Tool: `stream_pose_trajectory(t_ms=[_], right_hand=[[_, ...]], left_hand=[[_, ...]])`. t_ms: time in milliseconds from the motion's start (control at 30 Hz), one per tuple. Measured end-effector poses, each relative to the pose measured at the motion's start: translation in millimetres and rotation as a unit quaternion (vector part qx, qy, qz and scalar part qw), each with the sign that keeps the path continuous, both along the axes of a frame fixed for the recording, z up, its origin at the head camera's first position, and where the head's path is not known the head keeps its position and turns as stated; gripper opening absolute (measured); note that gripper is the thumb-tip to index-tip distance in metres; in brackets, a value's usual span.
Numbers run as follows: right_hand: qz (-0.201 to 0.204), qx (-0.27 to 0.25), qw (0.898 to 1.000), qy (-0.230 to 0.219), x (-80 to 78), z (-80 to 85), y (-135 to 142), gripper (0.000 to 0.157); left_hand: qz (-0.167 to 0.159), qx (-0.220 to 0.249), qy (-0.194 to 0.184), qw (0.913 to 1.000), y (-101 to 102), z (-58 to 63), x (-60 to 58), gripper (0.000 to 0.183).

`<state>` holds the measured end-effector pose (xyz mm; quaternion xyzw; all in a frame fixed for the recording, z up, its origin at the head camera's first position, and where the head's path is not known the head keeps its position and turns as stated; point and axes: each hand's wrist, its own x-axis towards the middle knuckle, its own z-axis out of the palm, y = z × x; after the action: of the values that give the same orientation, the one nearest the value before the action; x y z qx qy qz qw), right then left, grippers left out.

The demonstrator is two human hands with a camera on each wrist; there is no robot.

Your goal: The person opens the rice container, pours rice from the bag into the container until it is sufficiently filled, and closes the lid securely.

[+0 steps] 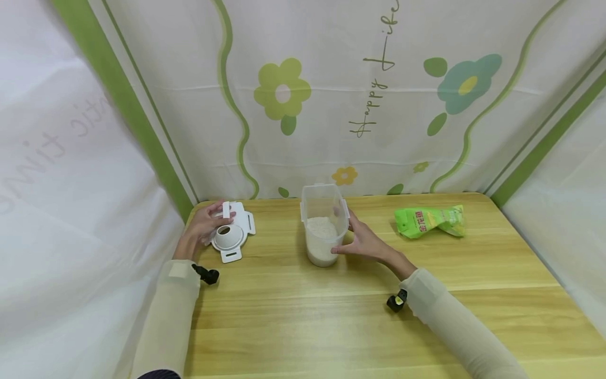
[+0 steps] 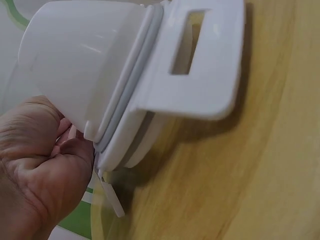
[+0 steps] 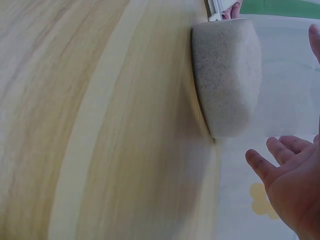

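At the table's left end my left hand (image 1: 204,223) grips a white plastic lid (image 1: 248,223) by its edge. The lid has a raised round cup-like spout (image 2: 80,55) and slotted side flaps (image 2: 220,60). Near the middle stands an upright clear plastic container (image 1: 324,202), partly filled with white grains like rice (image 3: 227,77). My right hand (image 1: 364,239) is at the container's right side, thumb toward the front and fingers behind. In the right wrist view its fingers (image 3: 260,165) are spread and loosely bent, with fingertips right at the container's wall.
A crumpled green and yellow packet (image 1: 428,221) lies on the wooden table (image 1: 293,321) at the right. Behind the table hangs a white curtain (image 1: 322,105) with printed flowers, and white cloth closes in both sides.
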<state>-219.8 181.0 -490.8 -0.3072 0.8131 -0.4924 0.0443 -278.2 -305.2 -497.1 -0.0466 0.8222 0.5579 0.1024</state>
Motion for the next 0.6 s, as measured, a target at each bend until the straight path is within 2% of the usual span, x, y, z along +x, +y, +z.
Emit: stream_pose_trajectory(t_ms=[133,233,333,400,600], right_hand=[[0.0,0.003,1.0,0.001,-0.5,-0.7,0,0.139],[0.0,0.004,1.0,0.002,-0.8,-1.7,1,0.139],[0.001,0.003,1.0,0.001,-1.1,-2.2,0,0.139],[0.001,0.0,1.0,-0.001,-1.0,-1.9,0,0.138],[-0.001,-0.004,1.0,-0.011,0.4,-0.8,0,0.138]], left_hand=[[0.006,0.01,-0.002,0.9999,1,-1.2,0.1,0.09],[0.01,0.055,-0.006,0.9984,2,-2.8,-0.5,0.09],[0.01,0.077,-0.006,0.997,4,-1.0,0.7,0.09],[0.01,0.064,0.0,0.9979,5,1.7,2.1,0.089],[0.004,-0.018,0.026,0.9995,7,12.1,5.2,0.089]])
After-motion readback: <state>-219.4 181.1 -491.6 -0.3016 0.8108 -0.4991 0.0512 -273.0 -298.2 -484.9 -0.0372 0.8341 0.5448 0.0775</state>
